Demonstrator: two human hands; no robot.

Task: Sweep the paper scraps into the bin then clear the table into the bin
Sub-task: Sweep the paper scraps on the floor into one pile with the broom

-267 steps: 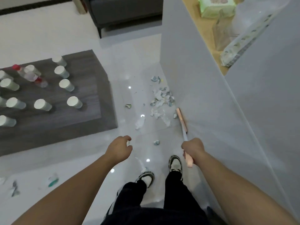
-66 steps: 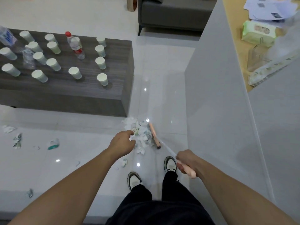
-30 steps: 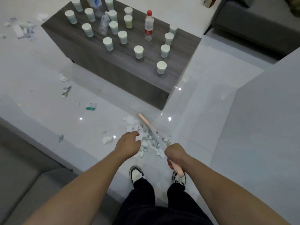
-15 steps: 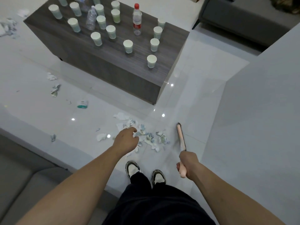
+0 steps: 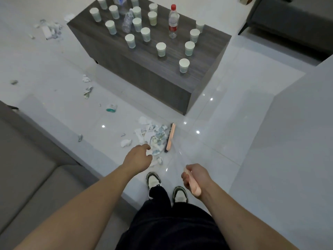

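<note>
Here, seen from the head camera, the person stands on a glossy white floor (image 5: 54, 65) with both forearms stretched forward over their shoes. The right hand (image 5: 195, 176) is wrapped tight round the pink handle of a broom (image 5: 170, 137), whose thin pale shaft blurs out between the fist and the head; the pink head with its dark bristles rests on the floor, right against the right-hand edge of a heap of paper scraps (image 5: 153, 135). The left hand (image 5: 138, 157) hovers over the near edge of that heap with its fingers loosely curled and nothing in them. More scraps lie loose to the left: a white crumple (image 5: 125, 142) just beside the heap, a piece with a teal stripe (image 5: 111, 107) farther off, a few bits by the table's near side, and another cluster (image 5: 51, 29) at the top left. Beyond the heap stands a low dark wood-grain table (image 5: 162, 82) carrying many upright white paper cups (image 5: 184, 65), a clear bottle with a red cap (image 5: 173, 20), and a crumpled clear bottle among the cups. A grey sofa (image 5: 27, 177) fills the lower left and a grey partition wall (image 5: 288, 159) the right. I cannot see a bin.
</note>
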